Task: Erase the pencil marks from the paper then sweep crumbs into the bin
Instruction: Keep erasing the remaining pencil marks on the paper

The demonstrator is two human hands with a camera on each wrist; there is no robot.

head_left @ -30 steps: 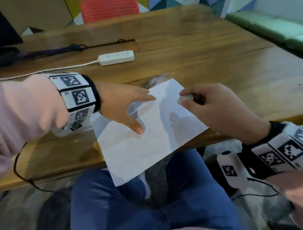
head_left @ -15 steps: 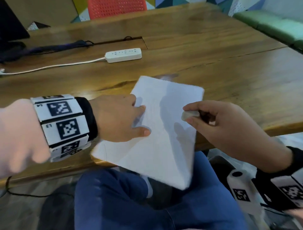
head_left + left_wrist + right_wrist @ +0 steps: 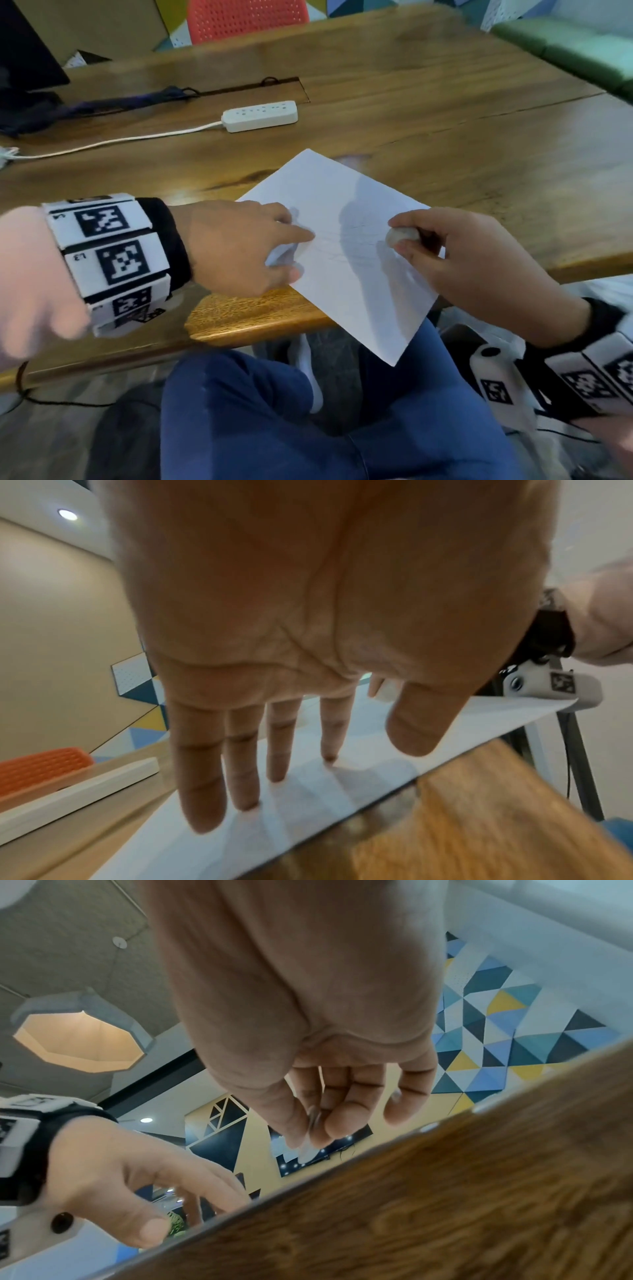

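White paper (image 3: 346,246) with faint pencil marks (image 3: 346,240) lies on the wooden table (image 3: 445,137), its near corner overhanging the edge. Left hand (image 3: 236,246) presses it with straight fingers (image 3: 277,739). Right hand (image 3: 462,260) pinches a pale eraser (image 3: 401,236) against the sheet. Power strip (image 3: 260,115) lies well beyond.

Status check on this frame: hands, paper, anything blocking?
Left hand flat, fingers pressing paper. Right hand pinching eraser at the paper. Faint pencil marks remain. Paper overhangs table edge; nothing blocking.
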